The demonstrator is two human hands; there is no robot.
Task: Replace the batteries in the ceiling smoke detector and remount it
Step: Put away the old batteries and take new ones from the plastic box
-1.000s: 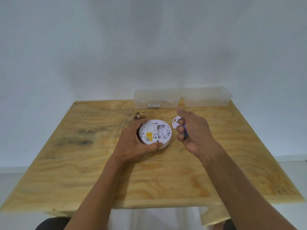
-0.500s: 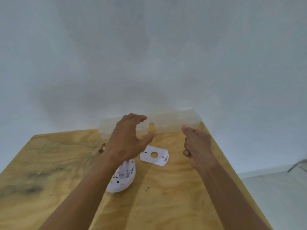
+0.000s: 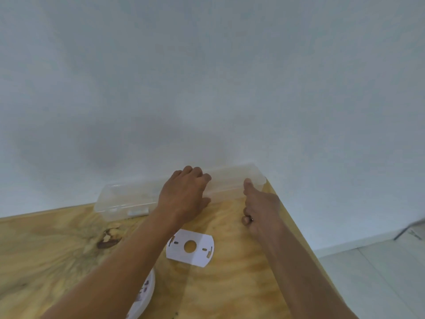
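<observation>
**A:** Where are your hands?

**B:** Your left hand (image 3: 184, 194) reaches to the far edge of the plywood table (image 3: 241, 284), fingers curled over the near wall of the right-hand clear plastic box (image 3: 232, 180), thumb low at its front. Whether they truly clamp it or only rest there, you cannot tell.

**A:** And the right?

**B:** Your right hand (image 3: 259, 208) hovers just right of it, index finger stretched toward the same box, the other fingers curled into the palm; something small and dark peeks out by the knuckles, too small to name, so whether they hold anything is unclear.

**A:** Where is the detector?

**B:** The white smoke detector (image 3: 143, 295) lies on the table at the near edge of the view, half hidden under your left forearm. Its flat white mounting plate (image 3: 190, 247) lies apart from it, between your two forearms. A second clear plastic box (image 3: 122, 201), with a latch on its front, stands left of the first, along the grey wall (image 3: 207, 77).
</observation>
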